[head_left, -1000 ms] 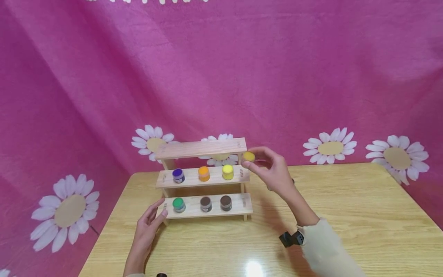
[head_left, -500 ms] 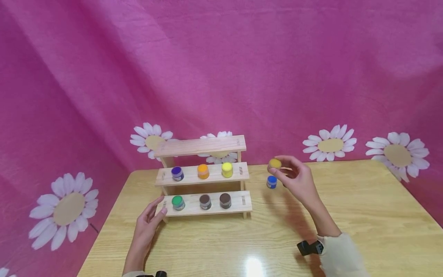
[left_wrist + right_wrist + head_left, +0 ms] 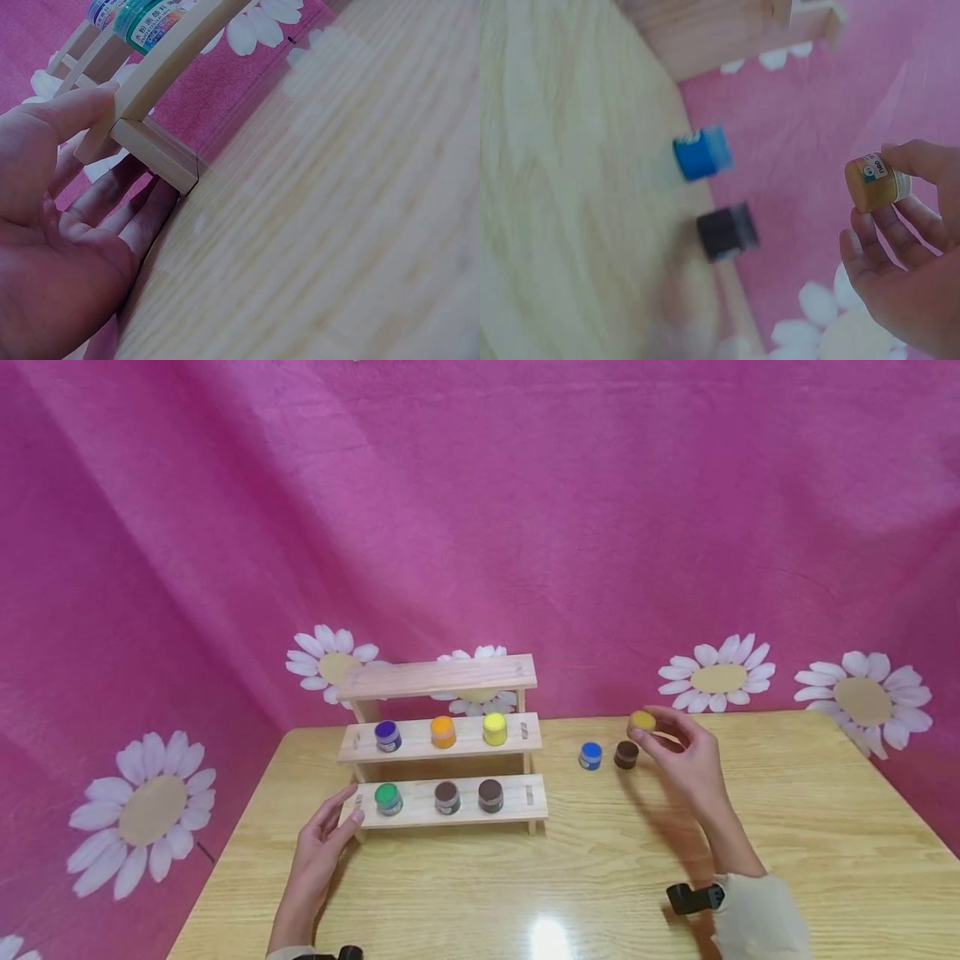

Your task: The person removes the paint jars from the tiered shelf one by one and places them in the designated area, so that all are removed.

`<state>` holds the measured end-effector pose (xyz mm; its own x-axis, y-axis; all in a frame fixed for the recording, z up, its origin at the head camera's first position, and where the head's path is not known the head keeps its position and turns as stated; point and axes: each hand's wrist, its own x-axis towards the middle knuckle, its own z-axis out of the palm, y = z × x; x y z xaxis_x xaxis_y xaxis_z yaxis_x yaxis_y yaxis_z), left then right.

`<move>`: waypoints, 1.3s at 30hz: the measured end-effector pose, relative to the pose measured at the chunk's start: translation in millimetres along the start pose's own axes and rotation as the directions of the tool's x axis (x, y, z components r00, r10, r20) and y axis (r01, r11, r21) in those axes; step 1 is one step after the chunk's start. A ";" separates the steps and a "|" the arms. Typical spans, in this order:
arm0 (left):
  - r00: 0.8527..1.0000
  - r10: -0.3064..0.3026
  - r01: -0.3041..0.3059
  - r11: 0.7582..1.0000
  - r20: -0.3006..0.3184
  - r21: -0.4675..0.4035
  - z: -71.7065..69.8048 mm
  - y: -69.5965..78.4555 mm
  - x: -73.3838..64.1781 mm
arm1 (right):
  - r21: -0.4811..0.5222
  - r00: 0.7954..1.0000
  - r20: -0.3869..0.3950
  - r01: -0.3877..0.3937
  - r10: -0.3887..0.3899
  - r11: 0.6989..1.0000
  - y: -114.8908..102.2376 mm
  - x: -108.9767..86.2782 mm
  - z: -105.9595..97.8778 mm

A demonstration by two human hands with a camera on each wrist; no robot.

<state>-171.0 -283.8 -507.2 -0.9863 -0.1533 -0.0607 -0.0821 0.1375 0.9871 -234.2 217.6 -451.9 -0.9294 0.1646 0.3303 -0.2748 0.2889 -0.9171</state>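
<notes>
My right hand [image 3: 687,762] pinches a small ochre-yellow paint jar [image 3: 642,722] between thumb and fingers, held above the table. In the right wrist view this jar [image 3: 871,182] lies tilted, with a label on its side. On the table just left of it stand a blue paint jar [image 3: 590,756] and a dark brown one [image 3: 626,754]. My left hand [image 3: 318,847] holds the left end of the three-step wooden rack [image 3: 442,678] at its lowest step. In the left wrist view the thumb [image 3: 82,107] lies on the step's end and the fingers reach behind the leg.
On the rack's middle step stand purple [image 3: 387,736], orange [image 3: 442,732] and yellow [image 3: 495,728] jars. The lowest step bears a green jar [image 3: 388,799] and two dark brown jars [image 3: 447,797]. A pink cloth with daisies [image 3: 717,677] hangs behind the wooden table [image 3: 465,893].
My right hand has moved right with the ochre jar, away from the rack's right end, bringing the blue and dark brown jars on the table into sight. My left hand stays on the rack.
</notes>
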 end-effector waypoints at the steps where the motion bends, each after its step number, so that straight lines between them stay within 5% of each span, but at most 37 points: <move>1: 1.000 0.000 0.000 1.000 0.002 -0.001 -0.1 -0.3 0.5 | -0.005 1.000 -0.006 -0.011 0.011 1.000 4.5 0.4 -2.3; 9: 1.000 0.006 -0.006 1.000 0.002 0.001 -0.2 0.8 0.8 | 0.050 0.998 -0.035 -0.050 0.052 0.997 36.8 3.8 -16.2; 30: 1.000 -0.005 0.005 1.000 0.001 -0.013 -0.3 3.0 -0.3 | -0.199 0.971 0.027 -0.229 0.238 0.953 65.3 4.5 -35.5; 39: 1.000 -0.016 0.016 1.000 0.004 -0.026 0.1 2.8 -0.5 | -0.247 0.973 0.036 -0.214 0.230 0.945 67.6 2.2 -37.8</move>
<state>-170.7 -283.2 -504.4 -0.9855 -0.1517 -0.0766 -0.0937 0.1093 0.9896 -245.6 273.1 -504.7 -0.9760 0.1920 0.1024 0.0000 0.4706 -0.8823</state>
